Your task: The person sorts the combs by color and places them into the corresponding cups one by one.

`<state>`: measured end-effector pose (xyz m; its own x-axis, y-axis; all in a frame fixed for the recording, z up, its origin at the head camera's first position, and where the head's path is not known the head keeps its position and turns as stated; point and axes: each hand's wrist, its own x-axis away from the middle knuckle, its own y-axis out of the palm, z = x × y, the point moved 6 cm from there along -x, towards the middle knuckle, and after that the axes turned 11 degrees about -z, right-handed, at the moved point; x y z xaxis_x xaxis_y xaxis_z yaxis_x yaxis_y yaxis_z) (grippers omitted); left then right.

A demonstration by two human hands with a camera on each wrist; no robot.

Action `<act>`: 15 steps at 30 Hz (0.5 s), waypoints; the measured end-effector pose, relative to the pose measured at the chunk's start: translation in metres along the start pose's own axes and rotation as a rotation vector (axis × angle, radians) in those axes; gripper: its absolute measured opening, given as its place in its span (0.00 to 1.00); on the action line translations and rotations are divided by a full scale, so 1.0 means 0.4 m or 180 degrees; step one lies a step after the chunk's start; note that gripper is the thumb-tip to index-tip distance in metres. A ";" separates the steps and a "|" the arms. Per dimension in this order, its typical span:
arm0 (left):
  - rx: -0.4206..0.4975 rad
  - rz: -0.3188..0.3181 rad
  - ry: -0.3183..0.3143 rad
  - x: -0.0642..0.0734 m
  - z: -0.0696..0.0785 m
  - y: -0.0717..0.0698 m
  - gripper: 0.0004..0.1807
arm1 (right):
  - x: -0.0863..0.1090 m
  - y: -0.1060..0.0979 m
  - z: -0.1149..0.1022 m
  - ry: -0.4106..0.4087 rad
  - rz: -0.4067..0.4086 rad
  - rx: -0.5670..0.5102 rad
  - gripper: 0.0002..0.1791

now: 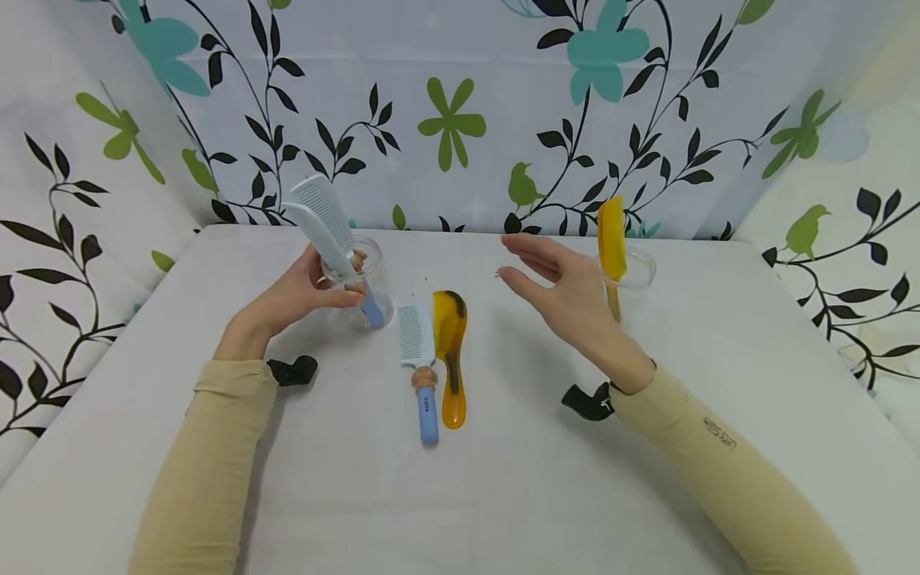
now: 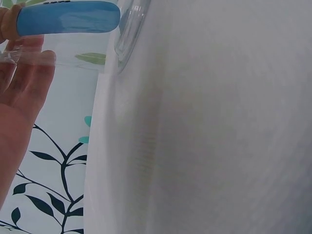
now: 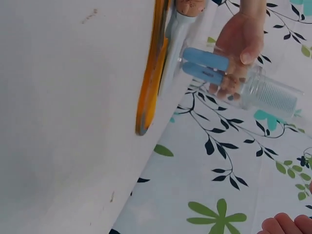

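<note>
My left hand (image 1: 291, 291) grips a clear jar (image 1: 382, 279) at the table's back left. Two pale blue combs (image 1: 325, 238) stand tilted in it, teeth up; their blue handles (image 3: 207, 58) show through the wall in the right wrist view. Whether the jar's base touches the table I cannot tell. My right hand (image 1: 568, 291) hovers over the table, thumb apart from the fingers, holding nothing. Behind its wrist, a yellow comb (image 1: 612, 239) stands in a second clear jar (image 1: 642, 275). Between the hands lie another blue comb (image 1: 427, 411) and an amber comb (image 1: 452, 343), side by side.
A white cloth covers the table (image 1: 460, 511). Behind it hangs a leaf-patterned curtain (image 1: 496, 96), with the same pattern at both sides. Black wrist straps or mounts (image 1: 295, 370) stick out from both cuffs.
</note>
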<state>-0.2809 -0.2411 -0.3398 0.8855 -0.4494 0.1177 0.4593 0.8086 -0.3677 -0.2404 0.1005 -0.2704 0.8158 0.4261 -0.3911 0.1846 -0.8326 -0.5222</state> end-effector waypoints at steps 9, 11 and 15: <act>-0.0003 0.0019 -0.0114 -0.001 -0.004 0.001 0.55 | 0.080 -0.096 0.011 0.0026 0.0184 0.0034 0.23; -0.0017 0.0003 -0.0123 0.000 -0.005 0.000 0.56 | 0.088 -0.110 0.012 0.0011 0.0247 0.0096 0.22; -0.0038 -0.0032 -0.0098 -0.001 -0.003 0.002 0.58 | 0.105 -0.145 0.011 -0.0049 0.0428 0.0075 0.22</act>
<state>-0.2810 -0.2408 -0.3413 0.8827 -0.4454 0.1498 0.4674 0.7995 -0.3773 -0.2192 0.1684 -0.2597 0.8237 0.3170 -0.4702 0.0613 -0.8741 -0.4819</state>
